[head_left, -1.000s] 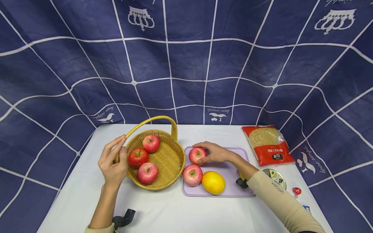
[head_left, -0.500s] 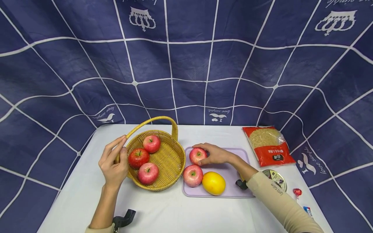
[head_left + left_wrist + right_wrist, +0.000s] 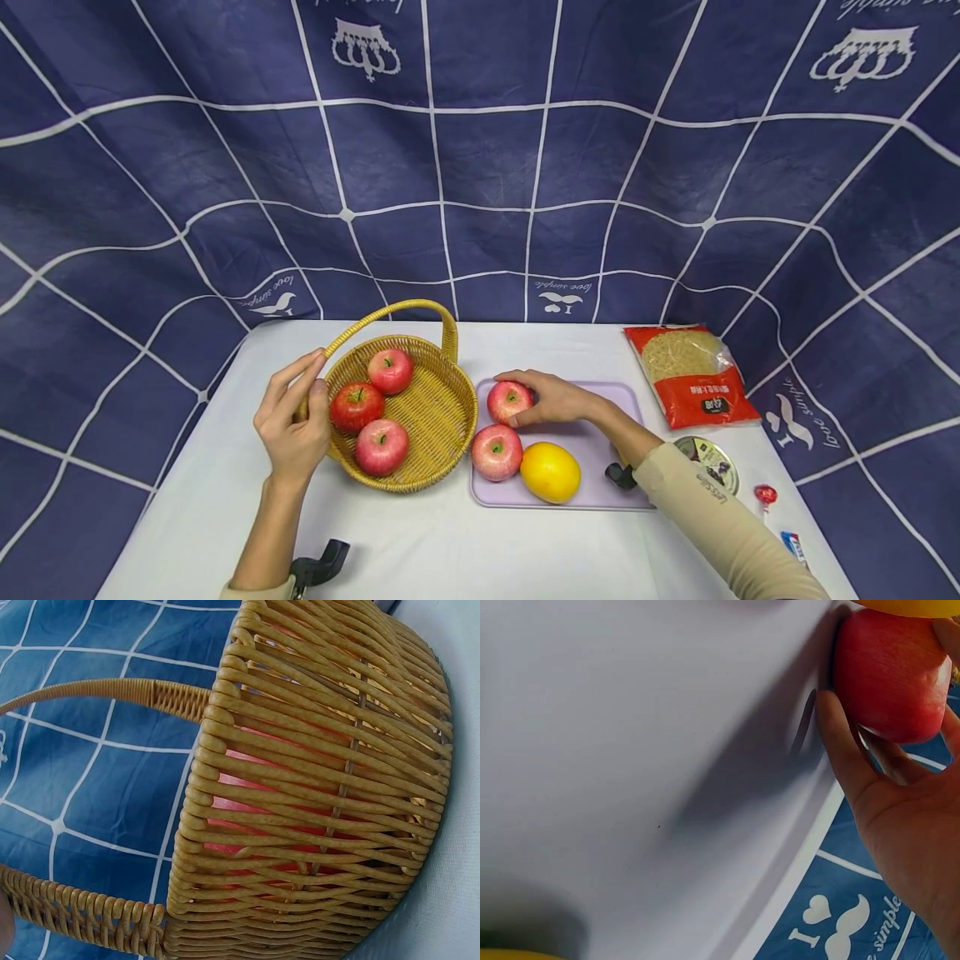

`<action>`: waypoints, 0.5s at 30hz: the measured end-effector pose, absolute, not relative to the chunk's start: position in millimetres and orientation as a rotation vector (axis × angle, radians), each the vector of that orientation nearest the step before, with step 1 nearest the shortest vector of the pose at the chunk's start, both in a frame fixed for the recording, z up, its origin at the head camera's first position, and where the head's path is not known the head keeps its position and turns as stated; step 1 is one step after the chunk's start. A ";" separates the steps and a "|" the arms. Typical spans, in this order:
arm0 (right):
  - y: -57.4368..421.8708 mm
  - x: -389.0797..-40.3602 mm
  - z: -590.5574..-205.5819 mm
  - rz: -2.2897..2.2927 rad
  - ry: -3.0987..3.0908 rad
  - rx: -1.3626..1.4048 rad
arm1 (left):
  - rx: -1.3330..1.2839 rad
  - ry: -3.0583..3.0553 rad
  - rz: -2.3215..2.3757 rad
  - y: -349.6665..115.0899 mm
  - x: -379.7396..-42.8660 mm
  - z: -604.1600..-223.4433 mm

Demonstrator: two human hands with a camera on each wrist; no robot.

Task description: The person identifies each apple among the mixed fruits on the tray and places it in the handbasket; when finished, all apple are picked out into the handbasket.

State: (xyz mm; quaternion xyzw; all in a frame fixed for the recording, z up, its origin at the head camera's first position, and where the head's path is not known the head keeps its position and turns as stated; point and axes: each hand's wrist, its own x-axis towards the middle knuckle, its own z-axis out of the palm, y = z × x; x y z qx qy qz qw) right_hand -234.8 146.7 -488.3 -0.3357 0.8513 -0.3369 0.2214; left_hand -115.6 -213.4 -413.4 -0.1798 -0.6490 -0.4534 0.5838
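On the left, my left hand (image 3: 291, 421) grips the handle of a yellow-brown wicker basket (image 3: 431, 417). Three red apples lie in the basket, among them a darker one (image 3: 357, 407); the left wrist view shows red through its weave (image 3: 322, 802). My right hand (image 3: 558, 396) holds an apple (image 3: 506, 402) at the back left corner of a lilac tray (image 3: 585, 442), thumb on the near side. Seen from the right wrist, the fingers bend round this apple (image 3: 892, 675) beside the tray's rim. In front of it are another apple (image 3: 495, 454) and a yellow lemon-like fruit (image 3: 551, 472).
Behind the tray's right end lies a red bag of noodles (image 3: 697, 379). A round tin (image 3: 708, 462), partly behind the right sleeve, a red lollipop (image 3: 765, 493) and a small blue packet (image 3: 792, 546) line the right side. Blue checked cloth (image 3: 487, 167) hangs behind the white table.
Both hands stay almost where they were, the left on the basket handle and the right at the apple. The view shifts very slightly.
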 end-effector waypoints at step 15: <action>145.1 -235.1 -491.2 -0.950 2.361 -0.922 | -0.414 -1.518 -1.056 -213.3 -114.8 -412.3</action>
